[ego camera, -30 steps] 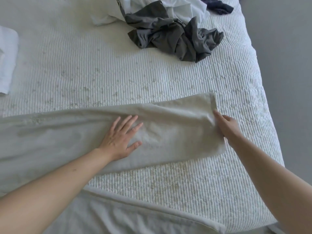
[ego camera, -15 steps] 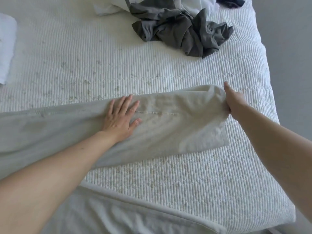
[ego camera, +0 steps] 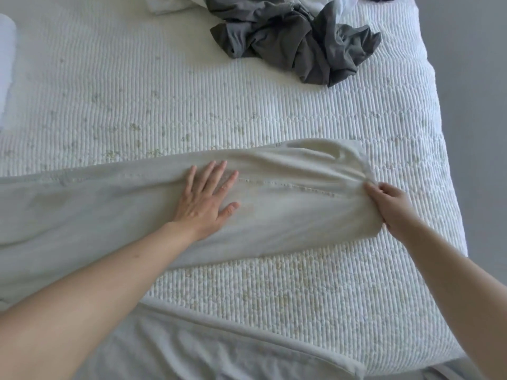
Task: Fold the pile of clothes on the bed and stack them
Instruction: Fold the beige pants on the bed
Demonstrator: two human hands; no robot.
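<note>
Since the frame a second back: right hand (ego camera: 395, 207) has gone from lying at the cloth's right end to gathering that end and lifting it; the end now bunches into ridges. Left hand (ego camera: 204, 200) has slid slightly up the cloth. Camera has moved closer in.

Now: pale cloth (ego camera: 288, 204) lies as a long band across the bed (ego camera: 192, 111), running off the left edge of view. Left hand is spread flat, fingers straight, pressing the cloth down near its middle. Right hand pinches the gathered right end, fingers curled round the fabric; the end is raised a little off the bed.

Grey garment (ego camera: 296, 42) lies crumpled at the far side, white items behind it, well apart from the cloth. A white folded item (ego camera: 5, 72) is at the left edge, possibly the stack; only a part is in view.

Step in hand (judgement): folding the cloth crosswise, with the left hand marking the fold line. Task is early, pile not yet folded.

Next move calls for: carry the right end leftward over the pinned hand, keep the edges aligned, then slip the left hand out and smooth. Risk: the bunched end lands creased.
</note>
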